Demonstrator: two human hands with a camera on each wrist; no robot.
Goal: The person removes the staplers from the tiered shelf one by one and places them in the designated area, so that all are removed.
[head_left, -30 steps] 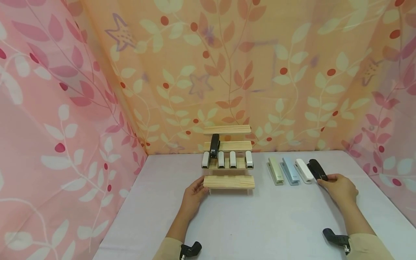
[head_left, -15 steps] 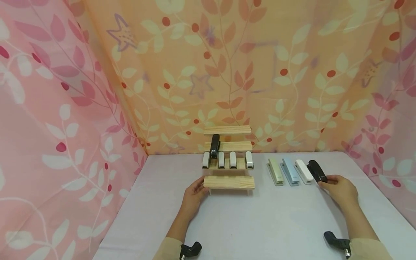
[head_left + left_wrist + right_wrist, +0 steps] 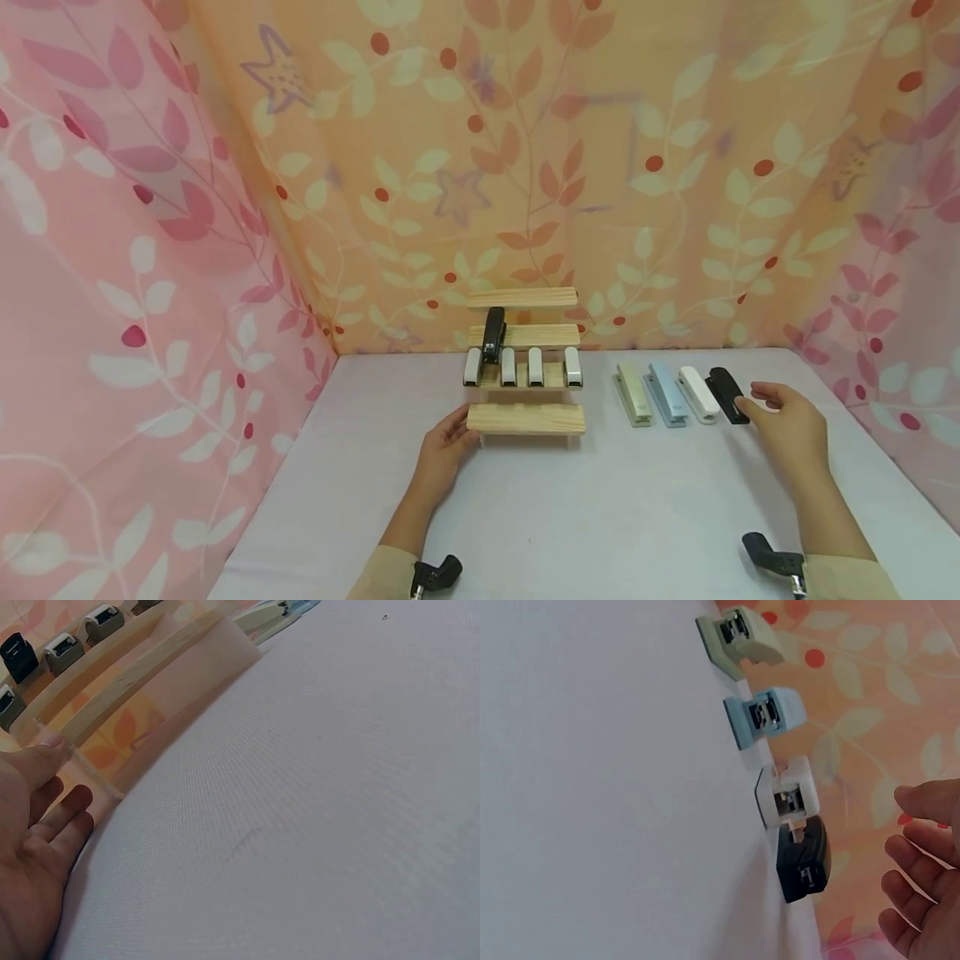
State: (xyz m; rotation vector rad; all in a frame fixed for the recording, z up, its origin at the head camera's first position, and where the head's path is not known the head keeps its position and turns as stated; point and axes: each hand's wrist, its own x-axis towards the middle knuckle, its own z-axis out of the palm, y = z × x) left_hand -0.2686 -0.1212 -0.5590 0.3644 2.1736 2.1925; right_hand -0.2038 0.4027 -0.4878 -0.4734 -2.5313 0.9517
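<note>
Gripping a wooden rack by its nearest end with thumb and fingers of the left hand. Holding the right hand with thumb and fingers spread apart, and with a black stapler just ahead of the thumb tip, touching or merely near, hard to tell. Showing farther from that thumb a white stapler, blue stapler and green stapler

I can't read the pale marks on the black stapler in the wooden rack, nor name the tiny dark speck on the worktop. Both sleeves run off the head view's bottom edge. The wrist views crop the left hand at left, the right hand at right.
</note>
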